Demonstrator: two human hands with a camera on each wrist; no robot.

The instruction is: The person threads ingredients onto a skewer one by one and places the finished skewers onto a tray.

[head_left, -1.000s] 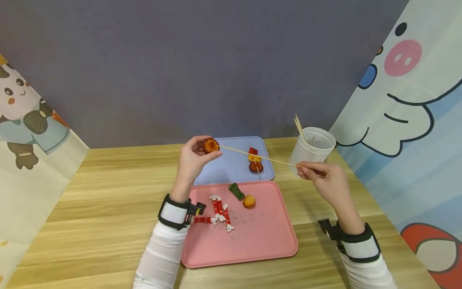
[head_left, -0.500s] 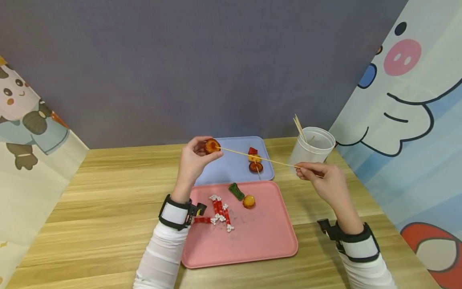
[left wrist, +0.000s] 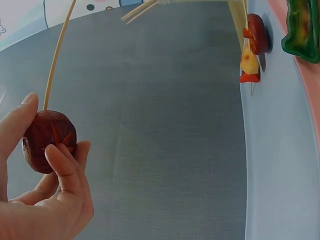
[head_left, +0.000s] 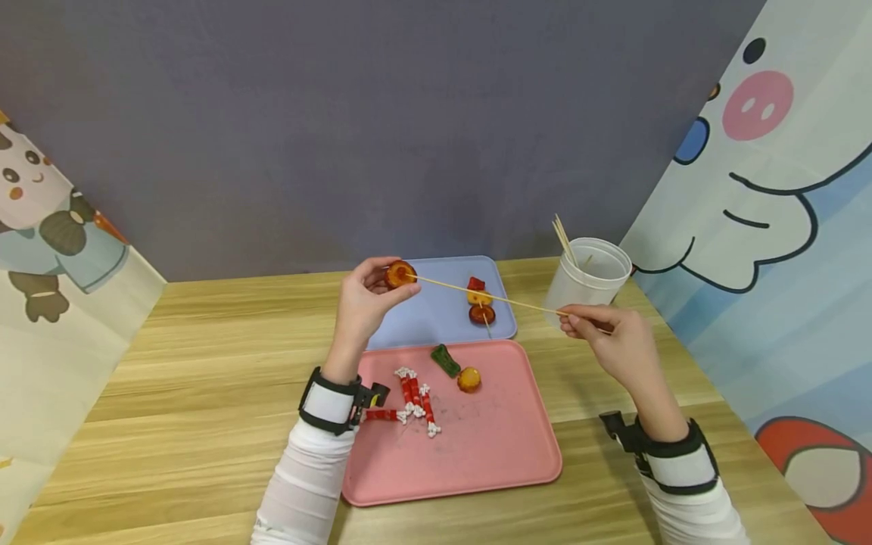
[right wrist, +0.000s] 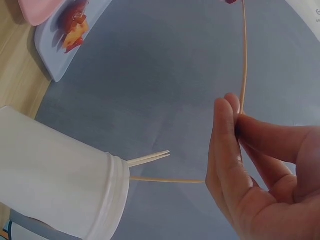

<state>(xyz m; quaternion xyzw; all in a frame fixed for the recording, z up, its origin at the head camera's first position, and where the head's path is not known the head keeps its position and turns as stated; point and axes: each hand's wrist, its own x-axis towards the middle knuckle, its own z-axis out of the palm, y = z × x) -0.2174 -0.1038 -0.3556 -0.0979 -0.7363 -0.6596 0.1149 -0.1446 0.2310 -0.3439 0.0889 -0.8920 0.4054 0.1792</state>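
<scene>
My left hand (head_left: 364, 299) pinches a brown mushroom (left wrist: 50, 140) between thumb and fingers, above the blue tray (head_left: 415, 322). Star-like cuts mark its dark cap; the paler underside faces right in the head view. A thin bamboo skewer (head_left: 463, 288) runs from my right hand (head_left: 609, 333) to the mushroom, its tip at the middle of the underside. Thumb and fingertips of the right hand pinch the skewer near its other end, in front of the white bucket (head_left: 579, 291). In the right wrist view the skewer (right wrist: 245, 60) bends slightly.
On the blue tray lies a loaded skewer with a red piece (head_left: 476, 284), a yellow piece (head_left: 480, 297) and another mushroom (head_left: 481, 314). The pink tray (head_left: 490, 446) bears a green pepper piece (head_left: 446, 360), a round yellow piece (head_left: 468, 380) and several red-and-white sticks (head_left: 413, 393). Spare skewers (head_left: 563, 236) stand in the bucket.
The left hand and mushroom have shifted very slightly right toward the skewer. The right hand keeps nearly the same place, and the trays and their contents stay put.
</scene>
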